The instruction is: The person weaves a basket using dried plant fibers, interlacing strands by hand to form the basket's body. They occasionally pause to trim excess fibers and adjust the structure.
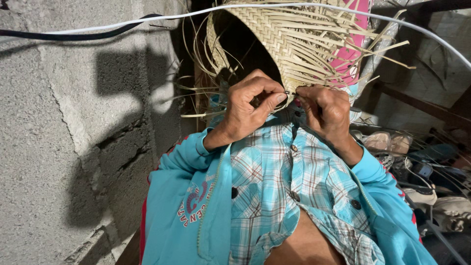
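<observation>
Left hand (248,105) pinches closed on a thin straw strip at the lower edge of the woven palm-leaf piece (289,39); right hand (326,110) clamps the same edge just beside it. The weave is held up near the camera, loose strands splaying outward. Grey block wall (73,147) on the left, cables (98,27) across it. Shoes (392,142) piled at right.

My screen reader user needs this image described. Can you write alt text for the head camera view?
Two hands, left hand and right hand, pinch loose strips at the edge of a half-woven straw basket. The person wears a turquoise jacket over a plaid shirt, beside a grey block wall.
</observation>
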